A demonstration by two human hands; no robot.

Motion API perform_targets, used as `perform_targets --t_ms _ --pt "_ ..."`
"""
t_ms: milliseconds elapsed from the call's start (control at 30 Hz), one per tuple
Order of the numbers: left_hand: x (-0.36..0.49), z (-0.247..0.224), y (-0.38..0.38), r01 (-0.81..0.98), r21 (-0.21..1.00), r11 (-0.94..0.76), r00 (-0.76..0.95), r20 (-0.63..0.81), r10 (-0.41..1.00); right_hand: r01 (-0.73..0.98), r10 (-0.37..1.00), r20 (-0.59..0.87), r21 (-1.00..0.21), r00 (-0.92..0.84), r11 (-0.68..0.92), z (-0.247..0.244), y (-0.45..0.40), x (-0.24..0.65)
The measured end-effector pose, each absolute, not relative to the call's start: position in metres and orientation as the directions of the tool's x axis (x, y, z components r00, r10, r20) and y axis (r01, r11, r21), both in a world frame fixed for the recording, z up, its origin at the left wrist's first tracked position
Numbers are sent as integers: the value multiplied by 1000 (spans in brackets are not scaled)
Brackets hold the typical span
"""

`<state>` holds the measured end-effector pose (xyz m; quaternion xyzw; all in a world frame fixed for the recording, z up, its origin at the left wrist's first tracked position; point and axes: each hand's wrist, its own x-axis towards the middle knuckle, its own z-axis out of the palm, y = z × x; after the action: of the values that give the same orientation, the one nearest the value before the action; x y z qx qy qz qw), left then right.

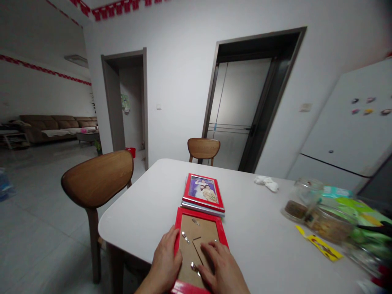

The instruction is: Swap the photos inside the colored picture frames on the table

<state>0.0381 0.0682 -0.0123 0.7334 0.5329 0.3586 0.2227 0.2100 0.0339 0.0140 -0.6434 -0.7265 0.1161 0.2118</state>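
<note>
A red picture frame (224, 234) lies face down on the white table, its brown backing board (187, 222) showing. Metal turn clips (185, 237) sit around the board's edge, and a cut line marks its middle. My left hand (167, 257) grips the left side of this frame, thumb on top. Over the lower right of the board, my right hand (225, 267) rests with fingers apart, its thumb close to the lower clip (194, 267). Just beyond is a stack of frames, topped by a red frame with a photo (203, 190) facing up.
Glass jars (329, 222), a yellow packet (324, 247) and green bags (364, 208) crowd the table's right side. A crumpled white tissue (266, 183) lies near the far edge. Wooden chairs stand at the left (99, 177) and far side (203, 148).
</note>
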Motion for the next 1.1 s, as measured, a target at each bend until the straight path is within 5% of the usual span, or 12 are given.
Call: perform_targets --t_ms 400,567,700,933,1100 --pt "37 4 67 595 772 -225 173 151 973 844 982 184 -520 -43 134 35 39 215" --pt "40 10 73 200 969 -147 108 127 986 807 963 262 -557 -55 197 48 36 196" --pt "28 13 78 -51 998 25 99 -20 995 760 950 300 -596 -88 259 48 37 195" --pt "-43 12 91 -86 981 171 58 -167 984 912 966 231 -410 111 -7 19 51 246" --pt "-75 16 102 -8 984 176 22 -176 984 913 965 191 -396 181 -93 12 51 261"
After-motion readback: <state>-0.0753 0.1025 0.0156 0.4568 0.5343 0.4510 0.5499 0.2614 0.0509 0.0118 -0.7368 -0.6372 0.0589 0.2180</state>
